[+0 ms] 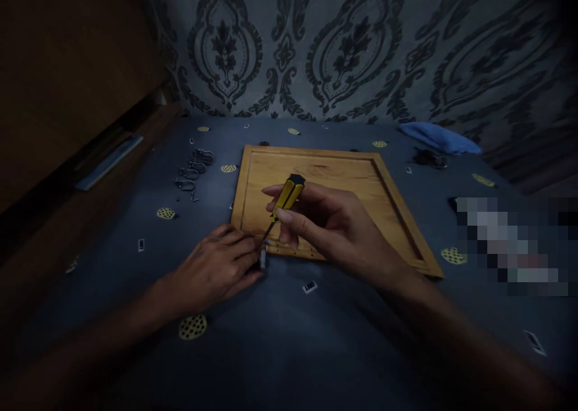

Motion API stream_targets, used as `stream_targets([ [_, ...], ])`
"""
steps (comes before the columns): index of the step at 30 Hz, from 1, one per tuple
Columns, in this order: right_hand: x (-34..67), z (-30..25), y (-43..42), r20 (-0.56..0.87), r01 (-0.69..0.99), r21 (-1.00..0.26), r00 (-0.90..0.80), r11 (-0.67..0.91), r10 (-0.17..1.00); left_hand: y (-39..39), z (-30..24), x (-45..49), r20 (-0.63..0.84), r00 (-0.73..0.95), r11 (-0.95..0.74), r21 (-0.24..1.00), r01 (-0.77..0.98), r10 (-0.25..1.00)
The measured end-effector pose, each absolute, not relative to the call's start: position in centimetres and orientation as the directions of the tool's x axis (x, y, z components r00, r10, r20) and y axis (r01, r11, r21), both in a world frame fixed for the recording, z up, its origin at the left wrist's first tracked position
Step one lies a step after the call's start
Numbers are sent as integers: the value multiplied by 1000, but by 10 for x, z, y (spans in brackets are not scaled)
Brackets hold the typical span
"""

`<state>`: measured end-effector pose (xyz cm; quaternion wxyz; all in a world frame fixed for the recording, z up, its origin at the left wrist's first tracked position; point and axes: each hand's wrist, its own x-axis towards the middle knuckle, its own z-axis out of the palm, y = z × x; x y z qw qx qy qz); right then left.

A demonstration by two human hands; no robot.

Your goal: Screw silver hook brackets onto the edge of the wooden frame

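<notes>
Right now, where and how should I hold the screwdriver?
I'd grip the screwdriver by its thick yellow handle, coming from the right, like the right hand. The handle leans up that way, while the thin shaft slants down toward the board's near edge, beside the left hand.

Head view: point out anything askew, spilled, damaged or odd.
One oddity: a pixelated patch at right hides whatever lies there. Otherwise nothing stands out in the dim light: the right hand holds the screwdriver over the board, and no spill or damage shows.
</notes>
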<state>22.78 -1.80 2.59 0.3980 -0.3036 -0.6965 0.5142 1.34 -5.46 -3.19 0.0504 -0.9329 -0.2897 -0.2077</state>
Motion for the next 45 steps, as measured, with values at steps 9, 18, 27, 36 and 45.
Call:
stream_targets([
  [9, 224, 21, -21, 249, 75, -951, -389, 300, 887, -55, -33, 13, 428, 738, -823, 22, 568, 521],
  [18, 230, 28, -18, 224, 103, -945, -484, 309, 846, -56, -33, 13, 402, 742, -821, 41, 570, 535],
  [27, 229, 29, -17, 216, 68, -956, -494, 285, 842, -54, -32, 13, 412, 743, -824, 36, 565, 527],
  [36, 223, 19, -22, 315, 153, -909, -358, 388, 879, -55, -31, 12, 410, 747, -828, 37, 559, 523],
  [45, 223, 20, -25, 404, 164, -879, -246, 448, 881, -56, -30, 13, 408, 743, -820, 25, 572, 531],
])
